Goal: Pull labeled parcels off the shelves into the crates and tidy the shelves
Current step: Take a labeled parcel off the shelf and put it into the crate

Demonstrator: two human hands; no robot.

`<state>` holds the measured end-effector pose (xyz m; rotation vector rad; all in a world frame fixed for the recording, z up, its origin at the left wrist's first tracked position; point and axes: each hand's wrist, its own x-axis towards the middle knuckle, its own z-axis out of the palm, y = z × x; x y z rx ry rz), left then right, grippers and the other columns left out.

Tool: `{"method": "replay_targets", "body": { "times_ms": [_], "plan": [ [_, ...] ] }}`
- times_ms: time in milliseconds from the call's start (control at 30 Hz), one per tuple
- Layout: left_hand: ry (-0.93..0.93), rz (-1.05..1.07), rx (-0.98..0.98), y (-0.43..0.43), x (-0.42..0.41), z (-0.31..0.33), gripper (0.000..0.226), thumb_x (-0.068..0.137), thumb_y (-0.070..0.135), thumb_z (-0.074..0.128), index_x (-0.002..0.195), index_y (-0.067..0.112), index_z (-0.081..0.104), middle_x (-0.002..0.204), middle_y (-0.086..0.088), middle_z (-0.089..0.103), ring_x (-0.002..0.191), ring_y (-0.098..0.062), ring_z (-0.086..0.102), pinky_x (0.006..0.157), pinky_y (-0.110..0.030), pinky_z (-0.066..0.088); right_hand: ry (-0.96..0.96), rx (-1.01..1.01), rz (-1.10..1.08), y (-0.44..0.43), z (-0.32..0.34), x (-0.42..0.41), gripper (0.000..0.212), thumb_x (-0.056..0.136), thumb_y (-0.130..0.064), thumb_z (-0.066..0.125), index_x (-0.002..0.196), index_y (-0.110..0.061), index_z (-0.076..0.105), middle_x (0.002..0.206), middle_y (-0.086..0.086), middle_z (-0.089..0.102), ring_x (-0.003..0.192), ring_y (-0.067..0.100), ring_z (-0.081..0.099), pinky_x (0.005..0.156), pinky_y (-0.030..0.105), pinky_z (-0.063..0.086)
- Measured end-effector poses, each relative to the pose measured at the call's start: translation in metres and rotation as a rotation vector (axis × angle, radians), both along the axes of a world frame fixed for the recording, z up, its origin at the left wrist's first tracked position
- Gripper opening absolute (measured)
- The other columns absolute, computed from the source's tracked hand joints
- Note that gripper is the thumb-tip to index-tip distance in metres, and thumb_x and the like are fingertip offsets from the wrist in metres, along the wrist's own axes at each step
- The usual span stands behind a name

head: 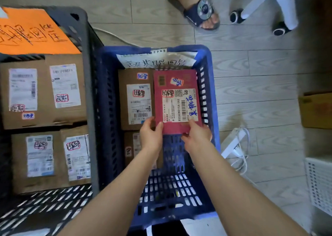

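Reaching forward and down with both forearms extended, the left hand [150, 134] and right hand [197, 134] each pinched the near edge of the red parcel [175, 99], held inside the blue crate [212, 84], beside a brown parcel [137, 99].

Perforated plastic crate [209, 68], matt cardboard boxes [43, 91], wood-grain floor [251, 84].

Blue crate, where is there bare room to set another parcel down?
In the blue crate, the near half is bare mesh, from the near wall to the red parcel and the lower brown box. The far end is crowded: the upper brown box and the red parcel fill it.
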<state>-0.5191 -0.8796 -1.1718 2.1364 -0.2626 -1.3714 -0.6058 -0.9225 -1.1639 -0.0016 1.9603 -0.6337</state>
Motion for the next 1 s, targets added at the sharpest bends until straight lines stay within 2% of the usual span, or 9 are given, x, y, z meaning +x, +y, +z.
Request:
{"method": "replay_targets", "body": {
  "times_ms": [133,267,400,500,567,633,733,900,1000],
  "plan": [
    [-0.158,-0.090,0.021,-0.011,0.008,-0.019,0.020,0.085,0.019,0.064,0.102,0.009,0.066,0.100,-0.007,0.069,0.082,-0.016,0.058,0.072,-0.024,0.043,0.058,0.053,-0.106,-0.012,-0.024,0.011,0.046,0.086,-0.015,0.063,0.128,-0.008,0.046,0.124,0.011,0.058,0.105,0.028,0.059,0.092,0.044,0.049],
    [-0.163,-0.151,0.079,-0.017,0.016,-0.029,0.020,0.080,0.021,0.070,0.095,0.008,0.067,0.099,-0.008,0.069,0.089,-0.022,0.063,0.080,-0.030,0.051,0.018,0.072,0.040,-0.013,-0.031,0.010,0.042,0.093,-0.015,0.051,0.133,-0.010,0.040,0.132,0.013,0.052,0.092,0.021,0.052,0.081,0.031,0.046],
    [-0.166,-0.190,0.061,-0.020,0.024,-0.034,0.023,0.080,0.029,0.069,0.065,0.020,0.055,0.088,-0.007,0.068,0.080,-0.024,0.063,0.078,-0.034,0.054,0.033,0.073,0.084,-0.009,-0.034,0.008,0.039,0.094,-0.020,0.049,0.130,-0.008,0.041,0.132,0.014,0.051,0.113,0.029,0.056,0.082,0.034,0.048],
    [-0.134,-0.226,0.034,-0.023,0.029,-0.040,0.022,0.082,0.033,0.065,0.068,0.019,0.056,0.083,-0.006,0.068,0.079,-0.027,0.065,0.077,-0.040,0.055,0.022,0.138,-0.020,-0.005,-0.040,0.012,0.034,0.088,-0.034,0.058,0.090,-0.002,0.048,0.116,0.018,0.060,0.105,0.033,0.060,0.086,0.041,0.051],
    [-0.119,-0.274,0.038,-0.024,0.031,-0.044,0.022,0.083,0.033,0.065,0.069,0.019,0.056,0.083,-0.007,0.068,0.077,-0.026,0.066,0.076,-0.041,0.056,0.030,0.158,-0.204,-0.003,-0.043,0.013,0.045,0.081,-0.037,0.067,0.071,-0.003,0.040,0.093,0.013,0.063,0.079,0.029,0.063,0.077,0.044,0.054],
    [-0.081,-0.262,0.056,-0.025,0.032,-0.047,0.020,0.083,0.029,0.065,0.069,0.018,0.056,0.083,-0.010,0.069,0.077,-0.028,0.067,0.075,-0.043,0.057,-0.078,0.132,-0.248,-0.003,-0.049,0.012,0.033,0.084,-0.028,0.067,0.084,0.000,0.049,0.096,0.012,0.063,0.070,0.026,0.061,0.069,0.041,0.055],
    [-0.018,-0.168,0.080,-0.026,0.034,-0.052,0.018,0.085,0.021,0.062,0.070,0.013,0.056,0.084,-0.017,0.069,0.078,-0.033,0.068,0.076,-0.046,0.057,-0.196,0.146,-0.223,-0.009,-0.057,0.005,0.038,0.089,-0.020,0.059,0.120,0.001,0.050,0.119,0.020,0.060,0.100,0.031,0.063,0.078,0.042,0.054],
    [0.024,-0.121,0.010,-0.021,0.032,-0.045,0.020,0.088,0.017,0.054,0.069,0.016,0.054,0.090,-0.020,0.069,0.085,-0.034,0.067,0.082,-0.048,0.055,-0.221,0.187,-0.127,-0.011,-0.051,0.001,0.039,0.091,-0.024,0.056,0.122,0.000,0.054,0.120,0.020,0.061,0.108,0.030,0.061,0.073,0.035,0.051],
    [0.065,-0.119,-0.031,-0.016,0.034,-0.026,0.013,0.090,0.017,0.050,0.087,0.015,0.062,0.098,-0.013,0.069,0.092,-0.029,0.066,0.086,-0.045,0.054,-0.196,0.156,-0.009,-0.003,-0.034,0.002,0.036,0.089,-0.019,0.060,0.119,0.001,0.055,0.121,0.021,0.061,0.110,0.030,0.060,0.081,0.034,0.052]
  ]
}}
